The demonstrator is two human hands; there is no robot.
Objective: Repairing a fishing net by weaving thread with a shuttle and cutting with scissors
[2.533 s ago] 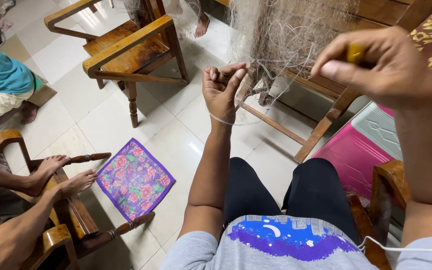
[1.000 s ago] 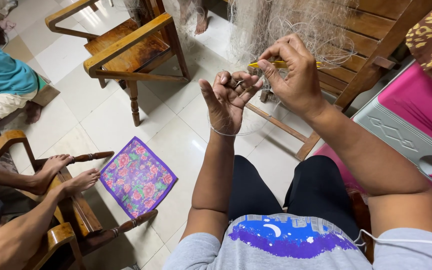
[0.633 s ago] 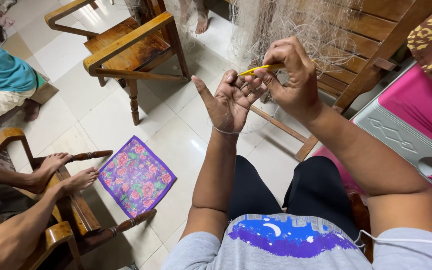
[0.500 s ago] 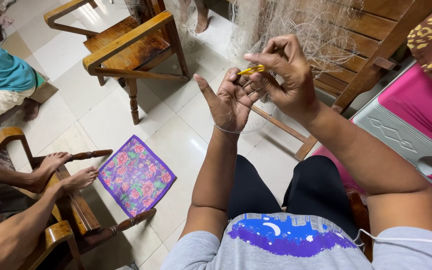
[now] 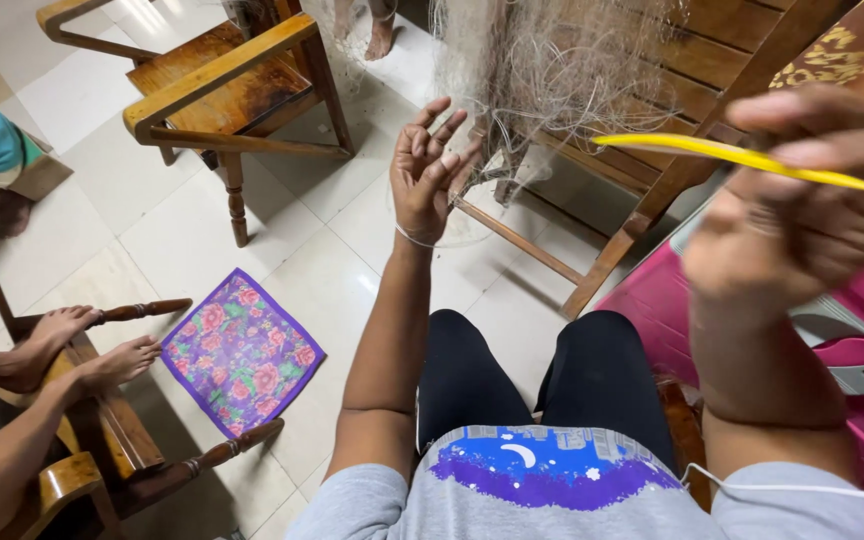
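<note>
A pale fishing net (image 5: pixel 542 70) hangs in a tangled bunch over a wooden bench at the top middle. My left hand (image 5: pixel 430 165) is raised against the net's lower edge, fingers spread, with mesh threads caught around them. My right hand (image 5: pixel 802 215) is drawn back close to the camera at the right and pinches a long yellow netting needle (image 5: pixel 742 155) that points left. A thin line from the needle toward the net is too fine to make out.
A wooden armchair (image 5: pixel 227 95) stands at the upper left. A purple flowered cloth (image 5: pixel 240 350) lies on the tiled floor. Another person's bare feet (image 5: pixel 82 345) rest on a wooden chair at the left. A pink plastic stool (image 5: pixel 852 340) is at my right.
My right hand has pulled the yellow needle away from the net, back and to the right toward the camera. My left hand stays at the net and has spread its fingers.
</note>
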